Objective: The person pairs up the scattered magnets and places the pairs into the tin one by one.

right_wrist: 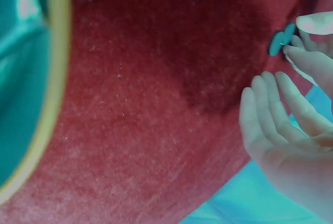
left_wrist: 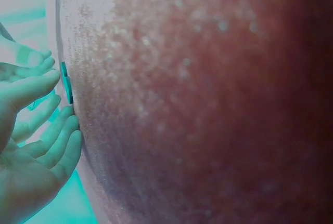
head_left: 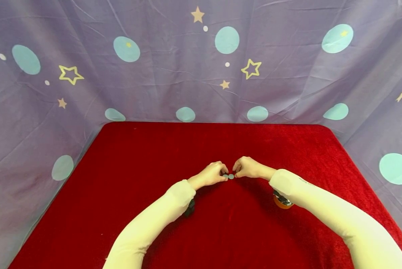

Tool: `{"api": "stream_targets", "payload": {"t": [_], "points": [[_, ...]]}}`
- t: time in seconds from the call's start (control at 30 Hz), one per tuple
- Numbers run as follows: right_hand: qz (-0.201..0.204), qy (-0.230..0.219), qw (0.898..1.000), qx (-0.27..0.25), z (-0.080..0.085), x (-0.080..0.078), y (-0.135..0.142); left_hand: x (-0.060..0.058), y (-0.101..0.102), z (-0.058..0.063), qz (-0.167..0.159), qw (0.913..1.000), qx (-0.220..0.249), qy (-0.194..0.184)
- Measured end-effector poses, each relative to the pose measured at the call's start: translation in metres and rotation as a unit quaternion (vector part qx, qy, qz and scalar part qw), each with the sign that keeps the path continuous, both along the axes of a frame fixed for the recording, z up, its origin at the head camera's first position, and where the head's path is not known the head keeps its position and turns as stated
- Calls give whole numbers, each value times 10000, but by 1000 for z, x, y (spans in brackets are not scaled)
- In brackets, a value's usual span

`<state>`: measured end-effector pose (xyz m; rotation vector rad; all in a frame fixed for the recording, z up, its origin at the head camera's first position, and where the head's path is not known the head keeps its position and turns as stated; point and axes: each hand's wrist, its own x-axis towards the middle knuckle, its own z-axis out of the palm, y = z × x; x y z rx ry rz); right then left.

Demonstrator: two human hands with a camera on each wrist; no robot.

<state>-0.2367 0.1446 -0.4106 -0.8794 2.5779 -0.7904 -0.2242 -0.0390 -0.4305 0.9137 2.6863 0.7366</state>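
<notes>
Two small flat grey-green discs lie side by side on the red cloth. My left hand (head_left: pixel 212 174) holds the left disc (head_left: pixel 225 176) between thumb and fingertips. The right disc (head_left: pixel 231 176) sits just beyond its thumb, toward the other hand. In the right wrist view the pair of discs (right_wrist: pixel 276 44) shows edge-on beside the left fingertips. My right hand (head_left: pixel 249 167) is bent over the cloth just right of the discs, its thumb and fingers apart with nothing between them. Its long fingers (right_wrist: pixel 268 107) hang relaxed in the right wrist view.
Red plush cloth (head_left: pixel 174 149) covers the table. Partly under the right sleeve stands an orange-rimmed round container (head_left: pixel 283 204) with dark contents. A dark object (head_left: pixel 189 208) shows beneath the left sleeve. Behind rises a purple curtain (head_left: pixel 160 74) with stars and dots.
</notes>
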Motion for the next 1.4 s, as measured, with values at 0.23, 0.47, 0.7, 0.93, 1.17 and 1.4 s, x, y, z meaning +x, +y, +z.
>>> {"api": "stream_targets", "payload": {"t": [0.23,0.47,0.7,0.93,1.17,1.4], "points": [[202,306,9993,-83,8,14,14,2,2,3,38,9999,122,-53],[251,468,9981,-304,14,37,32,5,7,4,24,9998,87,-179],[-159,744,9958,-518,17,62,51,7,11,1,6,10000,-24,-87],[-567,1279,9853,-979,20,82,66,6,14,-3,8,9999,-103,-58],[-1065,1668,9724,-1237,21,100,78,3,16,-6,61,9997,-187,-118],[-1493,1524,9656,-1485,16,112,90,0,16,-8,-18,9998,-169,-37]]}}
